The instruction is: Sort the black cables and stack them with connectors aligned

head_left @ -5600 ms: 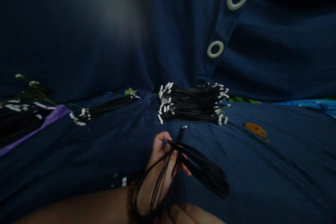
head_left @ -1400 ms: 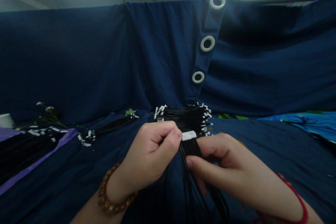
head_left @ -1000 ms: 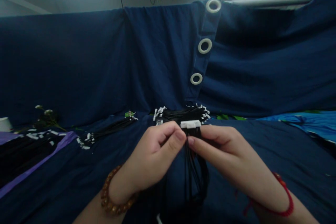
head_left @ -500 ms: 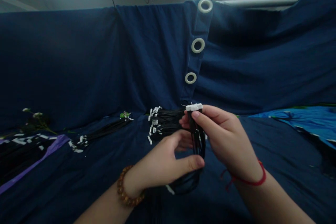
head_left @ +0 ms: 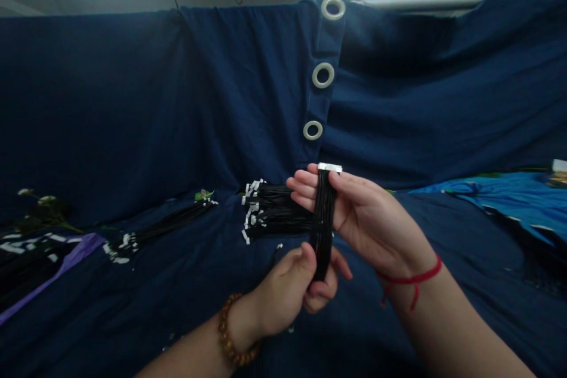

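Observation:
A bundle of black wires (head_left: 325,212) hangs upright in front of me, its white connectors (head_left: 330,168) lined up along the top. My right hand (head_left: 376,224) pinches it just below those connectors, thumb in front and the other fingers stretched out behind. Lower down, my left hand (head_left: 286,289) is closed round the wires, which lie flat and straight between both hands. Below the left hand, the wires' other ends are mostly hidden. Behind my hands, a pile of similar black wires (head_left: 283,209) with white ends lies on the dark blue cloth (head_left: 177,289).
Further left lie a thinner wire bundle (head_left: 163,224) and more wires on a purple strip (head_left: 84,251), near some white flowers (head_left: 46,199). At right is a bright blue cloth (head_left: 496,192) with dark wires. A blue curtain (head_left: 248,88) with pale rings hangs behind.
My left hand, loose and open beside the wires before, has closed round their lower part. The curved wires are now drawn straight and flat. The right fingers have stretched out behind the bundle.

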`<state>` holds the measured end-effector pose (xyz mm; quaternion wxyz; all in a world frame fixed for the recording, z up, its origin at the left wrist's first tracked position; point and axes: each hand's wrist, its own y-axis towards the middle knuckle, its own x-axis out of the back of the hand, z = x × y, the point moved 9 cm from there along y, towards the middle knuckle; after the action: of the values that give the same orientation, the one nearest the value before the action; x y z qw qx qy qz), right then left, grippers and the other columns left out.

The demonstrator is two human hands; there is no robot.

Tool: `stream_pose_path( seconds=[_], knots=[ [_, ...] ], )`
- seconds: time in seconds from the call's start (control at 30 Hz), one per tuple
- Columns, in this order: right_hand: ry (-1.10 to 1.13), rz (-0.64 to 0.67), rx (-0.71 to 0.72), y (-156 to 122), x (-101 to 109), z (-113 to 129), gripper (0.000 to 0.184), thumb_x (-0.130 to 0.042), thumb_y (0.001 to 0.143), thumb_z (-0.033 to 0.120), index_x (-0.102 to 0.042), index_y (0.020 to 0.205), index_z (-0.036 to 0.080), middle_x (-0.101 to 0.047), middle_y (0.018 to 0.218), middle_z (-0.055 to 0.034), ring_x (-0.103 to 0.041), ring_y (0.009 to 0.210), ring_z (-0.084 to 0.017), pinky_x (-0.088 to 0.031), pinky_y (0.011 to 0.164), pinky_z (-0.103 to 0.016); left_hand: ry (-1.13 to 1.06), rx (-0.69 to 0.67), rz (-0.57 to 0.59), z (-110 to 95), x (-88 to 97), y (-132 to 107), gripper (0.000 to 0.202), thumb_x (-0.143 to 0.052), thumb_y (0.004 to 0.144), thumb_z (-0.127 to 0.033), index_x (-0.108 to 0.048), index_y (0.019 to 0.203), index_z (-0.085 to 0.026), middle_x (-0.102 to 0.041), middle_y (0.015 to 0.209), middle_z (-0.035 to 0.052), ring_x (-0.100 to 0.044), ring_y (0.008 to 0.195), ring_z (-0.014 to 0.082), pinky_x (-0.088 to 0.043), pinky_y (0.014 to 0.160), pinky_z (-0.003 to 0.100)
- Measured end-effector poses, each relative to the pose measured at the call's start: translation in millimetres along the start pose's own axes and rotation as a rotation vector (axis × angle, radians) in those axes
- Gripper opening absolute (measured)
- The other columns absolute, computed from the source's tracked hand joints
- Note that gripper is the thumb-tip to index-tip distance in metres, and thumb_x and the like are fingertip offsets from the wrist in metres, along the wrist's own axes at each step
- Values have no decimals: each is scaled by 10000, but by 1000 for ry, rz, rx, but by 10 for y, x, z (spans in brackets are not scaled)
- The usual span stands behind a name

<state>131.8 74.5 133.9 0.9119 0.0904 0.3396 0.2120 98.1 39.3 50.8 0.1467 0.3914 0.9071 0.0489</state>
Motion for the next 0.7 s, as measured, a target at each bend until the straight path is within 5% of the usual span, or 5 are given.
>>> stream_pose_path(
  seconds=[0.27, 0.5, 0.6, 0.7],
  knots=[
    [-24, 64, 73, -88, -124, 94, 207, -393, 909, 171, -530, 1042, 91, -625, 1077, -127, -575, 1032, -203, -408, 971, -365, 97, -40, -171, -88, 102, -28, 419, -382, 826, -545, -354, 697, -148, -254, 460, -85, -209, 354, 1, -177, 336, 116],
    [-224, 184, -14, -149, -190, 56, 228, -409, 908, 221, -571, 1014, 102, -673, 926, -108, -632, 906, -214, -453, 892, -412, 210, 75, -116, -39, 52, -43, 440, -348, 825, -568, -380, 727, -140, -279, 493, -73, -242, 390, 13, -202, 369, 136],
    [-403, 249, -42, -160, -185, 28, 240, -445, 893, 258, -596, 1026, 127, -655, 1003, -99, -593, 995, -215, -422, 930, -396, 473, 10, -65, -178, 42, -52, 407, -313, 876, -477, -484, 859, -109, -502, 653, 13, -490, 583, 59, -403, 563, 177],
    [-652, 348, 23, -171, -228, 25, 254, -468, 884, 273, -620, 1054, 162, -614, 1105, -66, -518, 1105, -195, -371, 982, -345, 785, -212, -169, -516, 101, -100, 306, -394, 875, -374, -546, 972, -126, -591, 931, 59, -549, 865, 108, -424, 801, 221]
  ],
)
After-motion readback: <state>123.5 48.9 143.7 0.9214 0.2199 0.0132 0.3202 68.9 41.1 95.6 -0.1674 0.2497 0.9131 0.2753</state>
